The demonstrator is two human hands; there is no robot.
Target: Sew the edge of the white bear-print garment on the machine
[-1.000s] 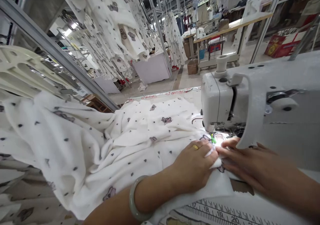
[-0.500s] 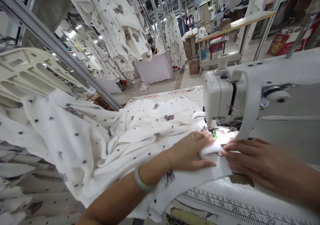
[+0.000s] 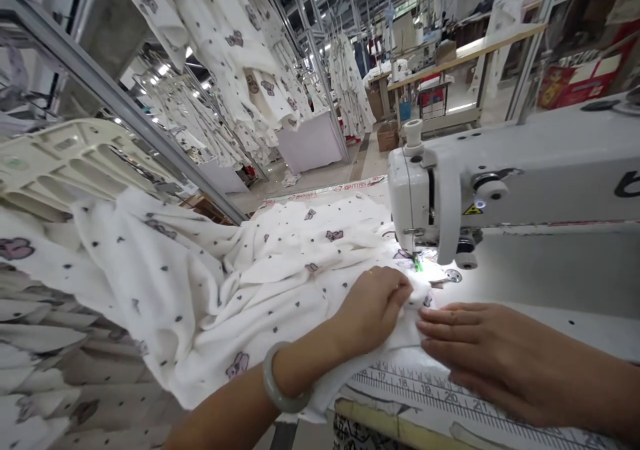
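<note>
White fabric (image 3: 280, 297) printed with small bears and dark dots spreads over the sewing table and runs up to the sewing machine (image 3: 500, 177). My left hand (image 3: 373, 307), below a pale bangle, pinches the fabric just in front of the needle area, thumb against curled fingers. A bright lamp lights the presser foot (image 3: 416, 260), where a green spot shows. To the right, my right hand (image 3: 480, 350) lies nearly flat with fingers stretched, their tips at the fabric's edge. Beneath it, a printed ruler scale (image 3: 425, 387) runs along the table's front edge.
Bear-print garments (image 3: 220, 43) hang from rails at upper left. A cream plastic chair back (image 3: 75, 150) stands at left, with fabric draped near it. Behind, there is a wooden-topped worktable (image 3: 470, 53) and a red carton (image 3: 580, 80). Layered fabric (image 3: 45, 363) lies at lower left.
My left hand's fingers have curled from a flatter spread into a pinch on the fabric. My right hand has shifted down and left. The view has turned slightly, showing more of the machine.
</note>
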